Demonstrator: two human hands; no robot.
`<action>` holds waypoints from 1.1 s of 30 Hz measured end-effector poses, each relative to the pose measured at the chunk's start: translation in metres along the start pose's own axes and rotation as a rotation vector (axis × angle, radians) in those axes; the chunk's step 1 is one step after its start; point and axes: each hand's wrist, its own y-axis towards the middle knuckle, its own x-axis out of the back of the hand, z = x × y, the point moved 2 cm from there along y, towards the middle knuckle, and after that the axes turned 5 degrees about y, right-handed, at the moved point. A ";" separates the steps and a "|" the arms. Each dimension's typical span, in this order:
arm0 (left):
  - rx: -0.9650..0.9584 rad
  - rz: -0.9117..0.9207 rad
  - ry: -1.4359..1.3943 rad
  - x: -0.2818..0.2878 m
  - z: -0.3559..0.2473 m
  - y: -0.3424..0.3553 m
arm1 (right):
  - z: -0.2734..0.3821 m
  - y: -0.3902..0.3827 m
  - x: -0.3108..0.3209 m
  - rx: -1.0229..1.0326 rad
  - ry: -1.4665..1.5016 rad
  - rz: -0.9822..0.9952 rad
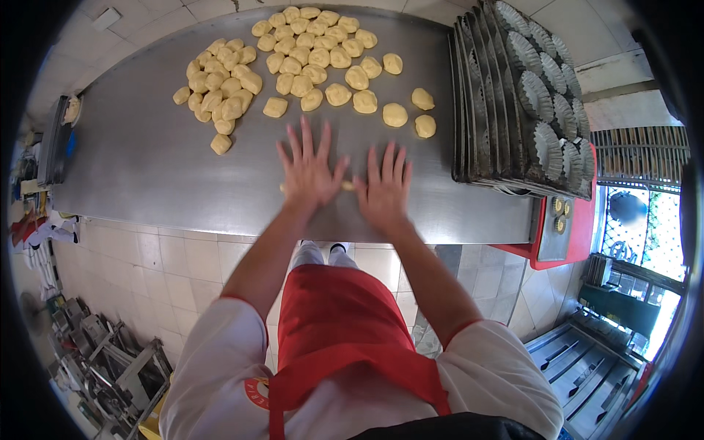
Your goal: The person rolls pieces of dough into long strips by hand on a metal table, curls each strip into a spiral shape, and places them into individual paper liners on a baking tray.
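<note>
Both my hands lie palm down on a thin strip of yellow dough [347, 186] near the front edge of the steel table. My left hand [312, 170] has its fingers stretched and spread. Beside it, my right hand [384, 187] is flat too, its fingers apart. Dough shows between the two hands, and a small end pokes out left of my left hand; the rest is hidden under the palms. Beyond my fingertips sit many dough balls: a heaped pile [220, 84] to the left, a wide spread [312, 48] at the back, and a few single balls [394, 114] to the right.
Dark metal trays with fluted tart tins [546, 136] stand stacked at the table's right end. Past them, a red surface [583, 238] bears a small tray with several filled tarts [560, 214]. Metal equipment [103, 367] stands on the tiled floor at lower left.
</note>
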 end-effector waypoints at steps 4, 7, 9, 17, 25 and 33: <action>-0.111 -0.186 0.034 -0.007 0.009 0.043 | -0.010 0.054 0.005 0.071 -0.039 -0.115; -0.217 0.070 -0.015 -0.020 0.017 -0.024 | -0.009 0.003 0.001 0.174 0.037 0.115; -0.237 0.192 -0.120 -0.008 0.018 -0.098 | -0.002 -0.066 0.007 0.203 0.099 0.196; -0.065 -0.006 -0.007 -0.001 0.050 -0.030 | 0.010 -0.047 0.002 0.014 0.049 0.019; -0.209 0.000 -0.058 -0.008 0.060 -0.038 | -0.001 -0.022 -0.002 0.046 -0.028 0.110; -0.323 0.279 -0.193 0.020 0.132 -0.120 | -0.004 -0.091 0.055 -0.082 0.078 0.064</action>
